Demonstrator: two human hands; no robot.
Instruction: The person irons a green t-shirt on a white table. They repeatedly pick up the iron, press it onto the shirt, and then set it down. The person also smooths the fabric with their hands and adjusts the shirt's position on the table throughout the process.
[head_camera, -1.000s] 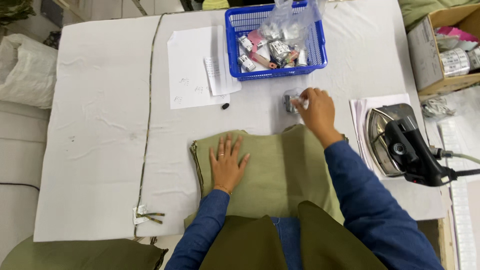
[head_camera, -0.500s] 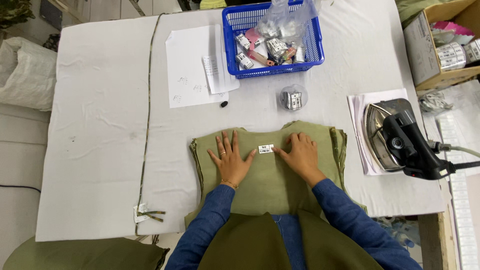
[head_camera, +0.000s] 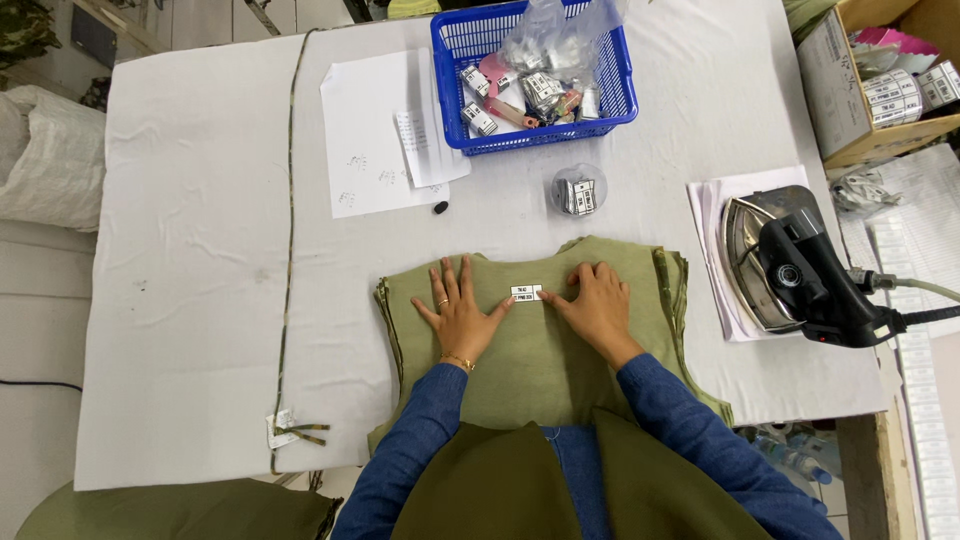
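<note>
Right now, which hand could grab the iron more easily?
Probably the right hand. It rests on the green garment beside the small white label, on the side nearest the iron. The left hand would have to cross over.

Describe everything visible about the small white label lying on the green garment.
The white label is a small flat rectangle with dark print, likely fabric or paper. It lies level on the olive green garment, near its upper edge, midway between both hands. The left hand and the right hand rest flat on the garment, fingertips meeting the label's two short ends.
</note>
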